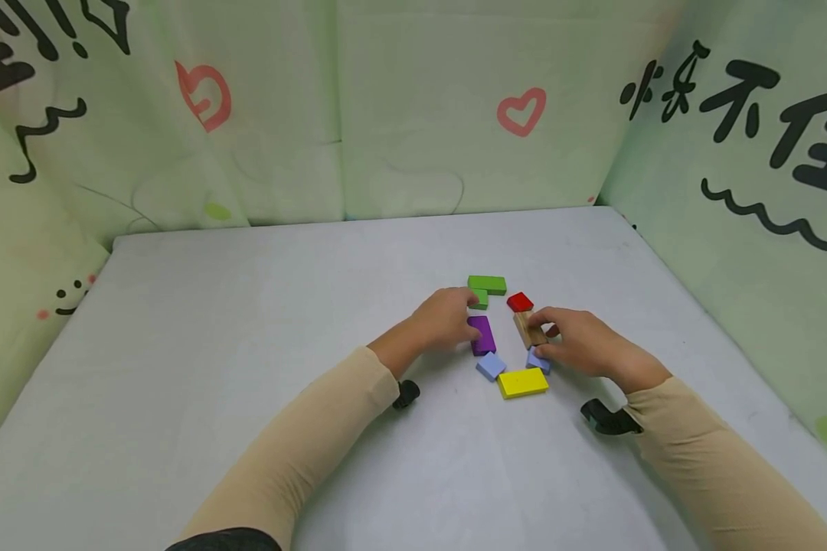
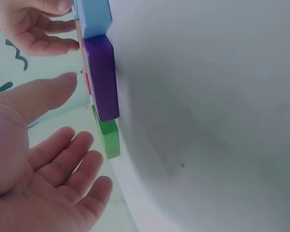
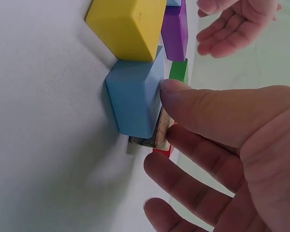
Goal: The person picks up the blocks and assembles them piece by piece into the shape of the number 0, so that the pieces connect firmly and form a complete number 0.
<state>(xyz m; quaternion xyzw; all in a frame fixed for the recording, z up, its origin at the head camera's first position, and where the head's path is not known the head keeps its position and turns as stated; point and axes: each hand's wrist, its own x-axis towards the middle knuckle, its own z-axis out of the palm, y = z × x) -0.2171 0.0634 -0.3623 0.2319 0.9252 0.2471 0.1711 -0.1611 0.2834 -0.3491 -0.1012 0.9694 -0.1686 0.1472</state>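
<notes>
Two beige fabric sleeves (image 1: 303, 451) run in from the near edge over a white tabletop (image 1: 234, 329). Block count, eight, in a rough ring right of centre: one yellow rectangular block (image 1: 523, 384) nearest; two light-blue blocks, the left (image 1: 491, 367) and the right (image 1: 540, 363), just beside its far corners; one purple rectangular block (image 1: 483, 337) on the left; one natural-wood block (image 1: 526, 334) on the right; one red block (image 1: 520, 302) beyond the wood; two green blocks, small (image 1: 482, 300) and long (image 1: 487, 285), far left. Left hand (image 1: 442, 320): thumb and fingers wide apart, loosely bent, beside the purple and small green blocks. Right hand (image 1: 586, 344): thumb tip at the right light-blue block, index tip at the wood block, moderate gap between them; cannot tell whether either is gripped.
</notes>
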